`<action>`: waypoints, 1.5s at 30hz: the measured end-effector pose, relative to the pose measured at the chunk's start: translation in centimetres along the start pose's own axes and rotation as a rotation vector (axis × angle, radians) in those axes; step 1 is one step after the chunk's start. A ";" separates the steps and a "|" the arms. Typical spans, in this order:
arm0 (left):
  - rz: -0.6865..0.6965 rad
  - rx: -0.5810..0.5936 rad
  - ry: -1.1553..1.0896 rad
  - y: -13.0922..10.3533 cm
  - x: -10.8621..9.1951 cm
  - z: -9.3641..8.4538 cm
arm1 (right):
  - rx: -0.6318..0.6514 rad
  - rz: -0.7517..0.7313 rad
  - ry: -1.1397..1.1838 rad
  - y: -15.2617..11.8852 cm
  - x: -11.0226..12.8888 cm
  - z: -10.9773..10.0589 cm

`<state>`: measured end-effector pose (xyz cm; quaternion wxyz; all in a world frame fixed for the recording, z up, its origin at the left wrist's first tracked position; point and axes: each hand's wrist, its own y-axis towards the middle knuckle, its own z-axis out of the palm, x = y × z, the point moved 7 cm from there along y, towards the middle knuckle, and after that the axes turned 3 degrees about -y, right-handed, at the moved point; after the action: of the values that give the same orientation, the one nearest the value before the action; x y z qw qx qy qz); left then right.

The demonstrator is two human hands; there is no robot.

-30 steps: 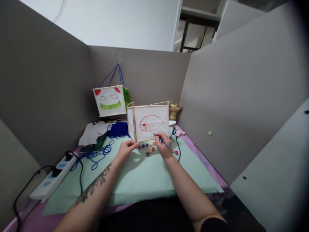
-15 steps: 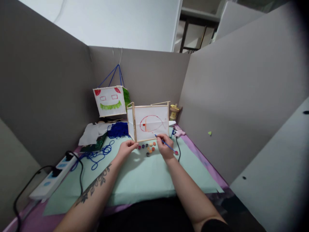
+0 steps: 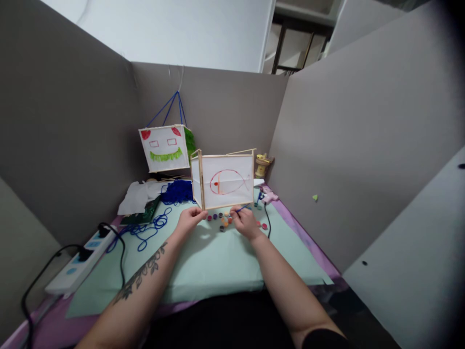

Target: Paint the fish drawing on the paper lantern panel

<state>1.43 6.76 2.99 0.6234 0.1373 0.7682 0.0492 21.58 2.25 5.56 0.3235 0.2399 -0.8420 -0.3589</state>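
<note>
My left hand [image 3: 189, 220] pinches the lower front corner of a paper lantern [image 3: 236, 165], a box of thin wooden sticks with white paper sides. Its front panel carries a red fish outline with a red eye and an orange line behind it. Below that panel, my right hand [image 3: 246, 224] is closed on a paintbrush [image 3: 243, 208] with a blue handle. The brush tip is hard to see, close to the small paint pots [image 3: 225, 223] on the table. Several of these pots stand between my hands, and red ones [image 3: 264, 226] sit right of my right hand.
A finished-looking lantern [image 3: 165, 150] with a painted face hangs by blue cords at the back left. Blue yarn [image 3: 177, 192], white paper [image 3: 134, 198] and a power strip [image 3: 82, 261] lie left. A pink glue gun [image 3: 269, 195] lies right. Grey partitions [image 3: 345, 135] surround the table.
My right hand has lowered the paintbrush from the fish panel to the paint pots, turning its handle up to the right. My left hand keeps its hold on the lantern corner.
</note>
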 end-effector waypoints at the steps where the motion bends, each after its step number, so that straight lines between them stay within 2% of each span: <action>1: -0.001 -0.001 -0.004 0.0 0.0 0.0 | 0.045 -0.024 -0.044 0.0 -0.1 0.6; 4: 0.001 0.002 -0.012 0.0 -0.1 0.0 | 0.156 -0.055 -0.131 -0.1 -0.4 2.0; 9: 0.005 0.008 -0.011 0.0 0.1 0.1 | 0.244 0.016 -0.201 -0.2 -0.8 2.8; 20: 0.010 0.006 -0.006 -0.1 -0.3 0.1 | 0.264 0.083 -0.172 -0.3 -1.3 3.1; 23: 0.008 0.006 0.012 -0.1 -0.2 0.1 | 0.197 0.062 -0.121 -0.2 -0.8 2.4; 27: 0.002 0.013 0.014 -0.2 -0.3 0.1 | -0.031 0.064 0.026 -0.2 -0.2 -0.2; 31: -0.002 0.009 -0.013 -0.3 -0.6 0.1 | -0.310 0.171 0.135 -0.8 -0.9 -2.6; 35: -0.010 0.017 -0.003 -0.4 -0.6 0.2 | -0.514 0.281 0.191 -1.2 -2.0 -3.6; 38: -0.014 0.021 -0.003 -0.4 -0.5 0.2 | -0.548 0.281 0.171 -0.7 -1.8 -3.6; 45: -0.004 0.037 0.001 -0.3 -0.4 0.3 | -0.427 0.223 0.104 0.5 -0.1 -3.0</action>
<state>1.78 6.37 3.26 0.6203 0.1472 0.7697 0.0338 23.70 1.23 7.50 0.4473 0.0896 -0.7507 -0.4779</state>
